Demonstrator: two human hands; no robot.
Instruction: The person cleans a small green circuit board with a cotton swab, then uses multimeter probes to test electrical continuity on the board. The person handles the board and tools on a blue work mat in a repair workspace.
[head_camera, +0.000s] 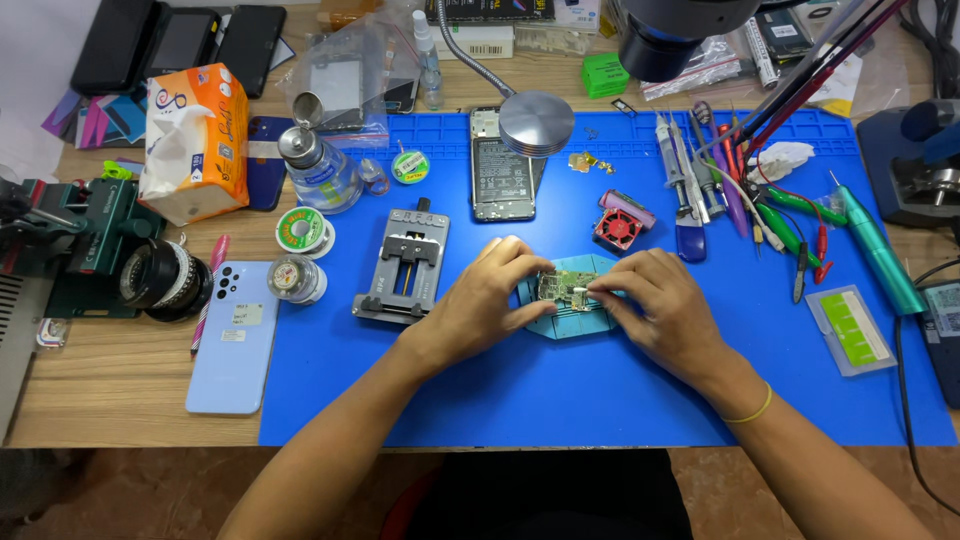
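Tissues in an orange pack (195, 140) sit at the far left of the bench, with a light blue phone (235, 335) lying back-up near the edge of the blue work mat (560, 400). Next come solder spools (300, 230) and a grey metal board holder (403, 265), standing unused just beside the left hand (480, 305). That hand curls around the left edge of a small green circuit board (567, 287), thumb and fingers pinching it. The board rests on a teal fixture (570, 318) at the middle of the mat. The right hand (655, 310) pinches the board's right edge with thumb and forefinger.

Seating the board well seems to call for even pressure from both sides, fingertips on the edges and off the components, so that it lies flat rather than tilted. Further right lie tweezers and screwdrivers (700, 180), within easy reach, and a teal handpiece (880, 250).
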